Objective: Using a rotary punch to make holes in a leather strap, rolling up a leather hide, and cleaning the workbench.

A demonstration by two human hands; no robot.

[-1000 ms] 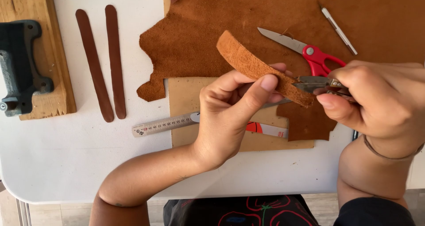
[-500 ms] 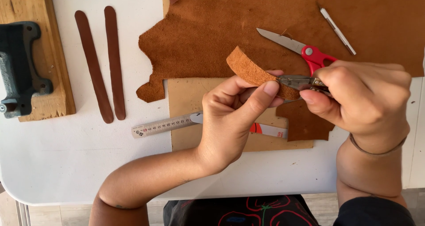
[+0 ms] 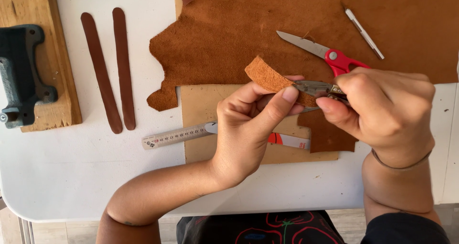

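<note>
Since a second ago, the leather strip (image 3: pixel 267 76) shows shorter past your fingers, and your right hand (image 3: pixel 382 110) has edged closer to your left hand (image 3: pixel 248 124). You pinch the tan suede strip between left thumb and fingers, above the tabletop (image 3: pixel 71 177), its free end pointing toward 10 o'clock. Your right hand is closed around small metal scissors (image 3: pixel 313 87), whose blades meet the strip at your left fingertips.

Beneath your hands lie a cardboard sheet (image 3: pixel 201 105) and a steel ruler (image 3: pixel 177 135). At 12 o'clock spreads a large brown hide (image 3: pixel 229 29) with red-handled scissors (image 3: pixel 330 55) and a slim silver tool (image 3: pixel 363 32) on it. At 9 o'clock lie two dark leather strips (image 3: pixel 112 72), and beyond them a wooden block (image 3: pixel 52 57) carrying a dark metal tool (image 3: pixel 21 76).
</note>
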